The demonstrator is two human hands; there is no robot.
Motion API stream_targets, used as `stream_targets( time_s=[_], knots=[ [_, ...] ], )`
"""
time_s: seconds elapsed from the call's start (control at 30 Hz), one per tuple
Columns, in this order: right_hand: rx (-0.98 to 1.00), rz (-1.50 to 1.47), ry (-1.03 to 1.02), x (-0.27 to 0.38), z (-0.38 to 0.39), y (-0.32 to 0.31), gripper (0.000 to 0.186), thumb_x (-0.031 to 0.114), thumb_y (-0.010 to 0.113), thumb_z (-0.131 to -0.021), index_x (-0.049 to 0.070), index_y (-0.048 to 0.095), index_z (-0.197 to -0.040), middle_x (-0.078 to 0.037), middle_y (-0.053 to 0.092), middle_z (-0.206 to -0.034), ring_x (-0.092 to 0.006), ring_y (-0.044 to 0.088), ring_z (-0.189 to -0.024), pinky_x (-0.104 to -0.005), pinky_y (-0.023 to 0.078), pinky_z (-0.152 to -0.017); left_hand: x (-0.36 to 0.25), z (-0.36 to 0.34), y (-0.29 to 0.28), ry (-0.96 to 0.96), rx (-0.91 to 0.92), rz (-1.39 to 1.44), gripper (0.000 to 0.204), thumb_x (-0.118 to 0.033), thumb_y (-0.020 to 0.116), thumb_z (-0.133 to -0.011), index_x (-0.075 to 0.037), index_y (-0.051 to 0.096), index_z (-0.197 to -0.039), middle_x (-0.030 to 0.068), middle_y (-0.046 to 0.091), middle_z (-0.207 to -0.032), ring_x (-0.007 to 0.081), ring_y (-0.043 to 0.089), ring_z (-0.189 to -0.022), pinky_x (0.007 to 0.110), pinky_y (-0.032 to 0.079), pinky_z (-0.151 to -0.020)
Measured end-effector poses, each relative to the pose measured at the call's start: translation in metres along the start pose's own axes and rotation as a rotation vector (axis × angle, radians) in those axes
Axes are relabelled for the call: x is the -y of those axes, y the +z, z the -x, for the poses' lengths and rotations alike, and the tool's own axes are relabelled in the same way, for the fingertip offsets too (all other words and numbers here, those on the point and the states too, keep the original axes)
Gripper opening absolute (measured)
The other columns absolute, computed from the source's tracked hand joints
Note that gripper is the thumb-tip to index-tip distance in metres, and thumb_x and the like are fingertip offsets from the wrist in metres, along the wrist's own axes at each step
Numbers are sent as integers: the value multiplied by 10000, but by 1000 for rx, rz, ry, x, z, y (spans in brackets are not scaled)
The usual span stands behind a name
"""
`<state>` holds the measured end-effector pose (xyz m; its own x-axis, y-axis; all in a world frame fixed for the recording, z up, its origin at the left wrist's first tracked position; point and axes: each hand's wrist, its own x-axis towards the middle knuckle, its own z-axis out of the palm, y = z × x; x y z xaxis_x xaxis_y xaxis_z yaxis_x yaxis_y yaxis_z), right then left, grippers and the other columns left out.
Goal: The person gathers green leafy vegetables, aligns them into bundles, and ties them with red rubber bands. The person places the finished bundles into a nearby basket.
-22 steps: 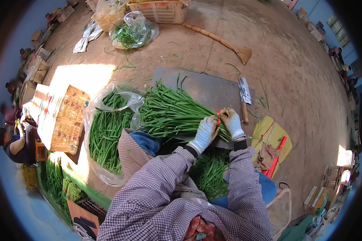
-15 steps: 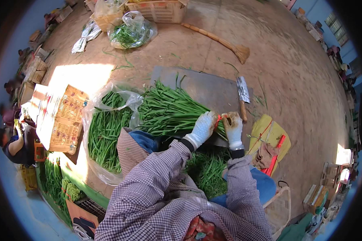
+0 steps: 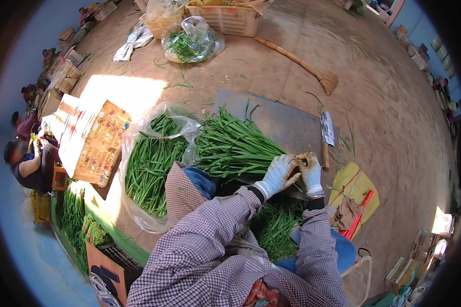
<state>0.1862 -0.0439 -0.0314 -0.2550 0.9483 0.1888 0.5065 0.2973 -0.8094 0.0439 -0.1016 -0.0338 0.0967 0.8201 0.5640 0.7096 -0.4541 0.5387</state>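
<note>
A long bunch of green chives [image 3: 238, 143] lies with its leaves fanned to the left and its stem end under my gloved hands. My left hand [image 3: 278, 174], in a white glove with a stained fingertip area, curls over the stem end. Beside it, my right hand [image 3: 311, 174] has brown-stained fingers bent in a pinch, close to the left fingertips; what it pinches is hidden. A dark grey board [image 3: 292, 115] lies beneath the bunch. Loose chives [image 3: 276, 225] are heaped between my legs. To the left, a clear plastic bag [image 3: 133, 197] holds more chives [image 3: 156, 169].
A cleaver [image 3: 327, 134] with a wooden handle lies by the board's right edge. Beyond are a straw broom [image 3: 305, 64] and a bag of greens [image 3: 189, 46]. A yellow sack [image 3: 366, 207] with red strips [image 3: 361, 215] lies right; a tilted crate [image 3: 100, 146] stands left, near another person [image 3: 28, 163].
My hands have come closer together at the stem end. A red band seen at my fingers before is now out of sight. The whole view has shifted, so things appear further right.
</note>
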Motion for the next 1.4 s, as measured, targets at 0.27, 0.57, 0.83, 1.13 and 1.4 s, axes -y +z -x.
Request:
stream_targets(
  time_s=[0.27, 0.57, 0.83, 1.13, 1.4],
  knots=[
    [-351, -334, 74, 7, 36, 18, 121, -39, 656, -815, -8, 571, -895, -59, 572, -889, -150, 548, -843, -268, 445, -800, 20, 15, 10, 62, 72, -77, 205, -114, 583, -797, -27, 557, -981, 146, 546, -1045, 331, 522, -1012, 420, 435, -880],
    [-363, -253, 65, -1, 48, 21, 83, -39, 639, -818, -7, 592, -879, -55, 541, -870, -153, 517, -819, -277, 431, -781, 6, -5, -20, 102, 376, -340, 216, -206, 562, -809, -50, 602, -953, 116, 556, -997, 270, 519, -980, 349, 432, -803],
    [-373, -308, 66, -3, 44, 21, 93, -56, 628, -816, 10, 567, -841, -35, 513, -857, -146, 491, -793, -257, 412, -776, 7, -12, -19, 283, 414, -522, 199, -196, 542, -810, -61, 618, -934, 74, 567, -928, 223, 539, -915, 319, 427, -737],
    [-352, -381, 163, -1, 49, 19, 110, 7, 640, -826, 16, 568, -908, -65, 554, -906, -191, 533, -865, -308, 415, -845, 2, -23, -14, 216, 459, -707, 160, -166, 558, -779, -68, 623, -888, 48, 554, -877, 200, 537, -852, 321, 415, -709],
    [-357, 470, -188, 4, 74, 27, 245, 137, 681, -775, 48, 563, -970, -147, 555, -999, -367, 513, -950, -466, 393, -841, 70, -29, -32, -130, -57, 101, 188, -8, 641, -670, -75, 583, -835, 112, 600, -1016, 327, 555, -990, 418, 457, -846]
  ],
)
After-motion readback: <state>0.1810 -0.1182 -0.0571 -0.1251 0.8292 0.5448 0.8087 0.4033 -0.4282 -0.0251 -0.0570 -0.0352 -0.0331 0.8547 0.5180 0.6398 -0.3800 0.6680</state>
